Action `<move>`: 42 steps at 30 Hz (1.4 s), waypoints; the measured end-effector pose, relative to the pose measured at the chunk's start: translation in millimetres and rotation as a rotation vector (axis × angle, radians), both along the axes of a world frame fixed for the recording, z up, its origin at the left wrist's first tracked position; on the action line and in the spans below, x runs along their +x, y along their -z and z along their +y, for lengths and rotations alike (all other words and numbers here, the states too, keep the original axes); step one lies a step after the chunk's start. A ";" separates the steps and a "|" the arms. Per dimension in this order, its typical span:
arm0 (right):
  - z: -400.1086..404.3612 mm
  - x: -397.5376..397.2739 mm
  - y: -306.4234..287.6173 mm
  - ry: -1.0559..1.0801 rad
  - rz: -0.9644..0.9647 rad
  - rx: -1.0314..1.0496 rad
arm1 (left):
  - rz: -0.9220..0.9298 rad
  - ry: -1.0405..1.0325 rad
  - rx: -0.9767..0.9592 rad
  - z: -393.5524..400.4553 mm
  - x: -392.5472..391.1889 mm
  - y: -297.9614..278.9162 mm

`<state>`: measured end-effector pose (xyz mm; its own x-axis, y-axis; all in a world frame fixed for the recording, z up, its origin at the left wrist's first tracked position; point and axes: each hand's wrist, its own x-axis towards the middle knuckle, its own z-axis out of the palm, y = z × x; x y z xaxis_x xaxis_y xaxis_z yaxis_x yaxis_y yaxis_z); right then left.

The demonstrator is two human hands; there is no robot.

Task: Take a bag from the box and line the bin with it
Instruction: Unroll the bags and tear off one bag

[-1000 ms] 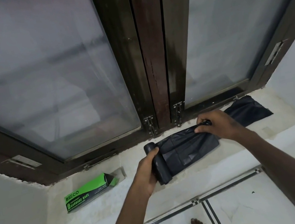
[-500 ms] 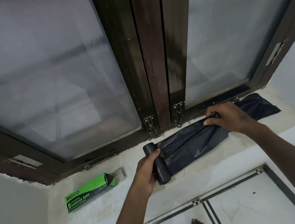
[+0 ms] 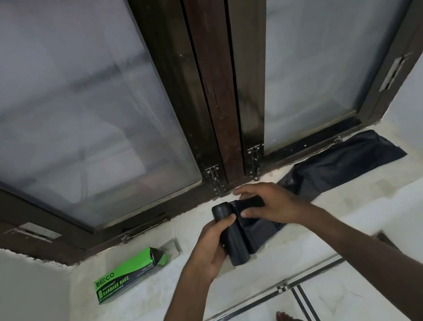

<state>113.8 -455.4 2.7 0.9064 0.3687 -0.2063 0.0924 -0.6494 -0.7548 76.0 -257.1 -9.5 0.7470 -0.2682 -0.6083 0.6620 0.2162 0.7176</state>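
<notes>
The head view looks down at a pale stone sill (image 3: pixel 339 211) under a dark-framed window (image 3: pixel 215 75) with frosted panes.

The left hand (image 3: pixel 211 247) has its fingers and thumb curled round a black roll (image 3: pixel 231 236) of bags, gripping it near the upper end. The roll stands tilted, its lower end at the front edge of the sill.

The right hand (image 3: pixel 268 204) is just beside the left. Its thumb and fingers pinch the black bag (image 3: pixel 345 163) where the film leaves the roll, bunching it into a narrow fold. From that pinch the bag runs off to the right, lying flat on the sill with its far end close to the window frame in the right corner. It is still joined to the roll as far as can be seen; whether a tear has begun there is hidden by the fingers.

The green box (image 3: pixel 128 275), printed with "GARBAGE BAGS", lies on its side on the sill to the left, well apart from both hands. Its right end flap is open.

Below the sill is a white tiled floor (image 3: pixel 354 299) with dark inlaid lines, and the toes of a bare foot (image 3: pixel 284 319) show at the bottom edge. No bin is in view.
</notes>
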 end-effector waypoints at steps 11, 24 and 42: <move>16.5 2.8 2.9 0.032 -0.120 -0.263 | -0.008 -0.011 0.058 -3.9 -5.4 -5.6; 27.5 7.1 10.3 0.248 -0.108 -0.305 | -0.089 -0.028 -0.017 -5.3 -8.3 -11.5; 15.0 3.1 1.4 0.059 0.333 0.176 | 0.036 -0.241 0.031 4.8 4.1 -6.3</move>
<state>116.9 -440.4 1.2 0.8209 0.3739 -0.4317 -0.2107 -0.5043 -0.8374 80.1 -252.3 -3.2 0.7649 -0.0660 -0.6408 0.6192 0.3494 0.7032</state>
